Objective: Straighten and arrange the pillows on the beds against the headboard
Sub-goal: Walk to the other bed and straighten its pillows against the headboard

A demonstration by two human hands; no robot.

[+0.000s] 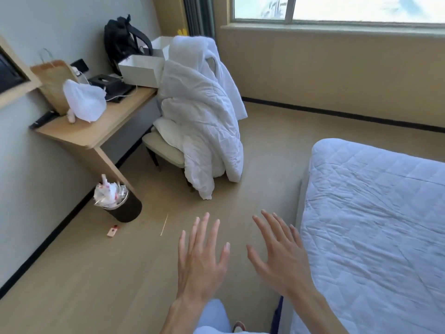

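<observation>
1. While both hands are hanging in the air with nothing in them, the room is showing where the bedding is waiting. Far on the left, a brown paper bag (51,80) and a white plastic bag (84,100) are sitting on the worktop (96,131), out of the way of the bed work.
2. Under the worktop, a dark bin (124,208) is standing on the floor (96,273), stuffed with white trash. It is probably sitting there so it is easy to reach from the worktop.
3. A white quilt (199,131) is hanging over the chair (166,150), and its bottom is touching the floor. It is likely parked there so the bed could be stripped.
4. A white pillow (168,131) is peeking out on the chair seat, tucked under the quilt. This is the thing the task needs, and it is well apart from the bed.
5. The left hand (202,263) is spread wide open, fingers apart, holding nothing.
6. The right hand (279,256) is just beside it, also wide open and holding nothing. Both are pointing toward the chair, maybe getting ready to fetch the pillow.
7. On the right, the bed (375,225) is showing only its quilted white cover. No pillow is lying on the part I can see, and I cannot see the headboard.
</observation>
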